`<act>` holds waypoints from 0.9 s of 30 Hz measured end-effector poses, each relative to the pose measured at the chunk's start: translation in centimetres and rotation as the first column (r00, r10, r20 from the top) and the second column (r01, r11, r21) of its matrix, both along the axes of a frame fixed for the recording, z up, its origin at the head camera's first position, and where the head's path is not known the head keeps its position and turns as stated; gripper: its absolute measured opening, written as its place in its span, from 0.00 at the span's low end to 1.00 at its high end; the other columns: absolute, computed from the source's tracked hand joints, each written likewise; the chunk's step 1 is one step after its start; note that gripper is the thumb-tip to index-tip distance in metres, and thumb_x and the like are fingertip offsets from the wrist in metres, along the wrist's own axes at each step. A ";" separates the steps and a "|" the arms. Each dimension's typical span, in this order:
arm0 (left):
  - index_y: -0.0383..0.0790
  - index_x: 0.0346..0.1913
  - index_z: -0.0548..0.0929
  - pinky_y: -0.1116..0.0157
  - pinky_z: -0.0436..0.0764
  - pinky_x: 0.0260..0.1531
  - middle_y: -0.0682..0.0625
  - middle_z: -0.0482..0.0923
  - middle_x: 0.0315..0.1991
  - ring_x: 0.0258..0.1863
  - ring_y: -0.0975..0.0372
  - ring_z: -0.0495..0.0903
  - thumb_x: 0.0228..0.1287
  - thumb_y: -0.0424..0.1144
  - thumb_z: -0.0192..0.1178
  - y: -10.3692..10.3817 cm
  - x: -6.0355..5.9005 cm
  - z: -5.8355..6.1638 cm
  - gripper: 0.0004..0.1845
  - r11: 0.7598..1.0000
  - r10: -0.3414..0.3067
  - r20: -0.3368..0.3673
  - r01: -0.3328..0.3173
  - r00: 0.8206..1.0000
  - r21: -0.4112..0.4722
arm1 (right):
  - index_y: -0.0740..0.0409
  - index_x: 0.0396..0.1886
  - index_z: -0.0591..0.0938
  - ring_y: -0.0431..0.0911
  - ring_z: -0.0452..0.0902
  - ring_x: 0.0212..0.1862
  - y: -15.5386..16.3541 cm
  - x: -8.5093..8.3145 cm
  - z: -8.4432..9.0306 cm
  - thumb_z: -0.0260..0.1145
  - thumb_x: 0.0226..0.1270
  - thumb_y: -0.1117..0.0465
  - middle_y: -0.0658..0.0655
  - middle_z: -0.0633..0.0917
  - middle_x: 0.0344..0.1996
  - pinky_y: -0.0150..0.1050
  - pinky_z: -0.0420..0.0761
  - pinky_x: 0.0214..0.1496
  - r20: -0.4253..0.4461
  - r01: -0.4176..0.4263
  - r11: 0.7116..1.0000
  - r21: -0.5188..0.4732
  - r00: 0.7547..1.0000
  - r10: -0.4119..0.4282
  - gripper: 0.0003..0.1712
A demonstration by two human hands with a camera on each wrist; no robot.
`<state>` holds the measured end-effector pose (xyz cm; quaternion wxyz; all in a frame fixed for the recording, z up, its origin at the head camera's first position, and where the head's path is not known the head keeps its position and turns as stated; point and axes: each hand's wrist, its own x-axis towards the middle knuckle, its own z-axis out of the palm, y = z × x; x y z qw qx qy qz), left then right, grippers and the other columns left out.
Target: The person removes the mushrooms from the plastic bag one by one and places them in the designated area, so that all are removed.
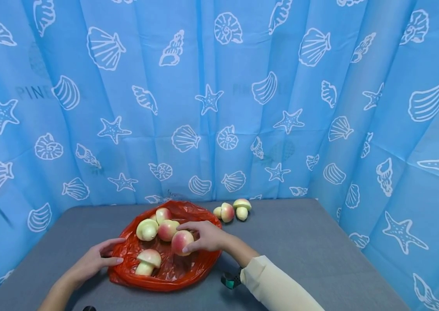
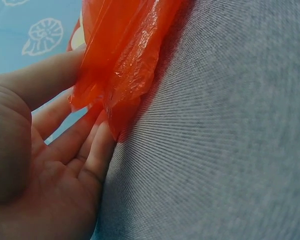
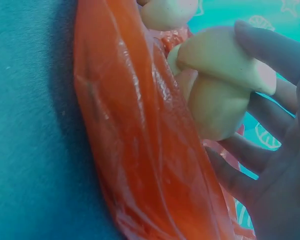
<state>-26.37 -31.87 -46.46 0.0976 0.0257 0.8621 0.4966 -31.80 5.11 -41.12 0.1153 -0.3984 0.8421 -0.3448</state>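
A red plastic bag lies spread wide on the table, its rim raised around several mushrooms with pink-and-cream caps. My left hand is at the bag's left side; in the left wrist view the edge of the bag sits between thumb and fingers. Over the bag's right part, my right hand holds one mushroom between thumb and fingers. The right wrist view shows its cap and thick stem side-on. Inside the bag, another mushroom stands nearest the front, and a pale one lies farther back.
Behind the bag to the right, two more mushrooms lie on the grey table: one on its side, one upright. A blue curtain with white shell prints hangs along the table's back and right. A small black object shows at the front edge.
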 end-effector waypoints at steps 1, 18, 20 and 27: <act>0.33 0.70 0.66 0.47 0.75 0.49 0.31 0.67 0.63 0.55 0.46 0.73 0.60 0.45 0.68 0.0 0.0 0.0 0.38 1.000 0.000 0.000 0.000 1.000 0.000 | 0.46 0.65 0.76 0.37 0.74 0.48 0.1 0.1 0.0 0.73 0.58 0.48 0.42 0.79 0.55 0.33 0.76 0.49 -0.012 0.008 1.000 -0.006 1.000 -0.008 0.34; 0.34 0.70 0.66 0.46 0.74 0.49 0.32 0.68 0.63 0.54 0.46 0.73 0.59 0.46 0.68 0.0 0.0 0.0 0.39 1.000 0.004 0.000 -0.004 1.000 -0.009 | 0.45 0.65 0.76 0.43 0.77 0.48 4.2 1.2 0.6 0.73 0.58 0.45 0.49 0.81 0.55 0.47 0.79 0.49 -0.155 0.201 0.952 -0.232 0.958 -0.240 0.35; 0.34 0.70 0.66 0.47 0.74 0.49 0.32 0.68 0.63 0.54 0.47 0.73 0.59 0.46 0.68 0.0 0.0 0.0 0.39 1.000 0.003 -0.005 -0.003 1.000 -0.013 | 0.48 0.65 0.76 0.45 0.78 0.46 4.9 0.9 0.6 0.73 0.58 0.47 0.51 0.81 0.54 0.48 0.80 0.47 -0.159 0.224 0.933 -0.283 0.948 -0.276 0.35; 0.33 0.70 0.66 0.48 0.75 0.48 0.31 0.67 0.63 0.54 0.46 0.74 0.59 0.45 0.68 0.0 0.0 -0.1 0.39 1.000 0.003 -0.003 -0.003 1.000 -0.002 | 0.51 0.63 0.77 0.48 0.79 0.42 7.2 0.1 0.1 0.76 0.57 0.53 0.54 0.82 0.51 0.48 0.82 0.42 -0.163 0.301 0.860 -0.411 0.904 -0.395 0.34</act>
